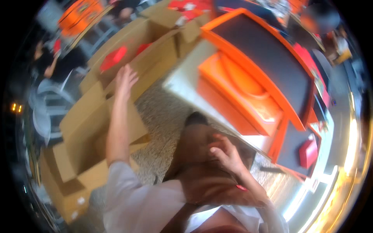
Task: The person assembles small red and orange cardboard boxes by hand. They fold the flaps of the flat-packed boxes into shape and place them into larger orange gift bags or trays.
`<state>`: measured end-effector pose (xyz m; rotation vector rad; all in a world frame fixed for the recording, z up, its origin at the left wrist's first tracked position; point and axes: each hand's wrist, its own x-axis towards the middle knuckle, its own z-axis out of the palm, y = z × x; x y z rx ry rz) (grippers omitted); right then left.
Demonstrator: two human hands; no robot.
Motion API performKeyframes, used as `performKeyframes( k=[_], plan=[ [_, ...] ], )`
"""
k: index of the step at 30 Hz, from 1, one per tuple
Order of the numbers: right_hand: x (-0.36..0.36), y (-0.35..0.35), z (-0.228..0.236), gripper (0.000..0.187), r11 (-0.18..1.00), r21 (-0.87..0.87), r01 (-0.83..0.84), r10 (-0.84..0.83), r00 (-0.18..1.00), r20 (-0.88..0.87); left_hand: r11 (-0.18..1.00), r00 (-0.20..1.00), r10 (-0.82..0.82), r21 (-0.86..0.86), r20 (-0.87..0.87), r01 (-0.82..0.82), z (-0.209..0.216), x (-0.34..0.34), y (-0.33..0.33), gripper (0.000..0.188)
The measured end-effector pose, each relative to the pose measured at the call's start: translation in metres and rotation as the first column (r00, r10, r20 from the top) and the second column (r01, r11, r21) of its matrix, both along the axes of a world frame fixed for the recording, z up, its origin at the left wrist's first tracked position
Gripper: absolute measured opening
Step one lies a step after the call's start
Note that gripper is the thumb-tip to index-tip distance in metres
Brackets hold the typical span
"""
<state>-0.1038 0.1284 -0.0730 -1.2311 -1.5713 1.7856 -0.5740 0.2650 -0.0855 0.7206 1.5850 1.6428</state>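
My left hand reaches out over the near wall of a long open cardboard box. Its fingers are stretched and nothing shows in them. Just beyond the fingertips is a bright red, flat-sided object, blurred, inside the box; I cannot make out its kind. Another red piece shows deeper in the same box. Over my lap, in front of the brown apron, my right hand hangs loosely with fingers apart and slightly bent, holding nothing visible.
A second open cardboard box stands at my left. On the table to the right lie orange trays with dark insides, an orange box and a small red box. A person in dark clothes is at far left, near grey stools.
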Motion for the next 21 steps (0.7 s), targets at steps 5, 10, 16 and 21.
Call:
performKeyframes(
  k=[5,10,16,21],
  plan=[
    [0.022,-0.006,0.003,0.045,0.997,0.067,0.05,-0.05,0.999,0.001,0.99,0.95,-0.062,0.102,-0.307,0.098,0.034,0.088,-0.032,0.053],
    [0.048,-0.006,0.046,0.03,0.983,0.166,0.077,-0.091,0.993,0.081,0.862,0.83,0.033,0.437,-0.556,0.258,0.152,0.15,-0.061,0.043],
    [0.076,-0.016,0.075,0.03,0.935,0.287,0.206,-0.204,0.978,-0.037,0.278,0.463,0.056,0.459,-0.885,0.844,0.257,0.228,-0.11,0.041],
    [0.116,-0.023,0.104,0.032,0.862,0.322,0.39,-0.349,0.92,-0.18,0.176,0.405,0.093,0.416,-0.909,0.892,0.258,0.265,-0.1,0.036]
  ],
)
